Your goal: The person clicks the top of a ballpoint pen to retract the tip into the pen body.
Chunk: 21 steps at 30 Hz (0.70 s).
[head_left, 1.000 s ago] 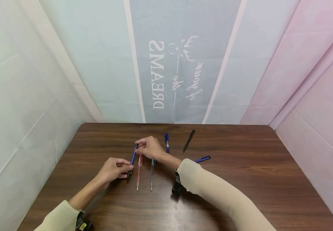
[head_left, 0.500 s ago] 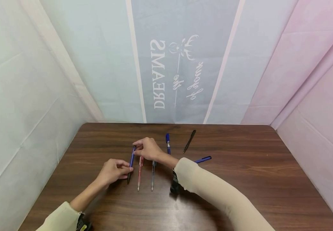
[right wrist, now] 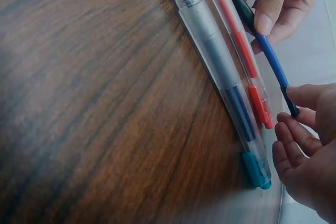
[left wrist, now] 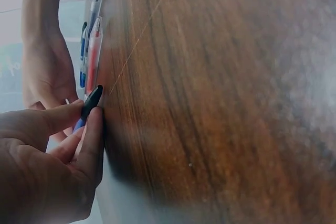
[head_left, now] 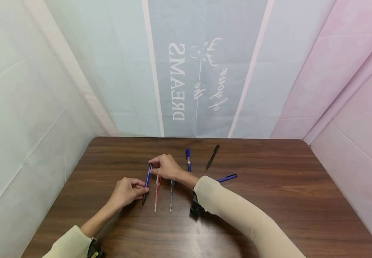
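Left hand (head_left: 126, 191) and right hand (head_left: 166, 167) pinching one blue-and-black pen (head_left: 147, 178)
Each grips near an end; beyond the pen, a backdrop (head_left: 178, 82) reads mirrored "DREAMS".

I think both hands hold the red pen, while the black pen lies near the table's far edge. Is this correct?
Not the red pen: the left hand and right hand hold a black-ended blue pen, as the right wrist view shows. The black pen is as you say.
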Available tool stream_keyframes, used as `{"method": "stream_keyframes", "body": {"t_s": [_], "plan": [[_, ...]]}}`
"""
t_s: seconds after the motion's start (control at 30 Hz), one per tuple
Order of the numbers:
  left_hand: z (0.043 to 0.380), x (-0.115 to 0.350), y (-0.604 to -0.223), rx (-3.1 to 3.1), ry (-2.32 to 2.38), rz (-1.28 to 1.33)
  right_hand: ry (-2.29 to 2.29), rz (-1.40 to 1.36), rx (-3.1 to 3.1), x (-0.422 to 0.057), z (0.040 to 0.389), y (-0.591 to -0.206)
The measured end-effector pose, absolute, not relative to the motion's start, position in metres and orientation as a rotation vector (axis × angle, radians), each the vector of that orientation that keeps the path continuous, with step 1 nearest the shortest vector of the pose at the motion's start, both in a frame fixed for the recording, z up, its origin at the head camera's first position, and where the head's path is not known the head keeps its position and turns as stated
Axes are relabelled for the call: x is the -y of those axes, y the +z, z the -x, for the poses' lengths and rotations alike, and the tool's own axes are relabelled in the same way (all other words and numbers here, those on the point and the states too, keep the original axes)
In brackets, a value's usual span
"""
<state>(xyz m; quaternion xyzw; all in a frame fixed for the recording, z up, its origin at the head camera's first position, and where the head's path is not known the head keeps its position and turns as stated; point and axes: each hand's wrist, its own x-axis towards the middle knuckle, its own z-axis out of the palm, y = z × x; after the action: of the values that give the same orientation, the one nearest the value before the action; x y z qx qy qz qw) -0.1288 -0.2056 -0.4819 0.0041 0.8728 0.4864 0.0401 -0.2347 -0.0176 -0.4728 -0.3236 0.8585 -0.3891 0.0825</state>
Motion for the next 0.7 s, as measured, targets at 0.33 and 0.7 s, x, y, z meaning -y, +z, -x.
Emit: {"method": "stream_keyframes", "body": {"t_s": [0.33, 0.7], "plan": [[0.1295, 0.2064, -0.4802, -2.827, 1.287, -0.073, -1.047, 0.998, -2.620, 0.0205, 0.2361, -0.4780], [0.1293, 0.2092, -0.4778, -2.825, 1.261, -0.097, -0.998, 0.998, -2.657, 0.0242, 0.2352, -0.4792]]}}
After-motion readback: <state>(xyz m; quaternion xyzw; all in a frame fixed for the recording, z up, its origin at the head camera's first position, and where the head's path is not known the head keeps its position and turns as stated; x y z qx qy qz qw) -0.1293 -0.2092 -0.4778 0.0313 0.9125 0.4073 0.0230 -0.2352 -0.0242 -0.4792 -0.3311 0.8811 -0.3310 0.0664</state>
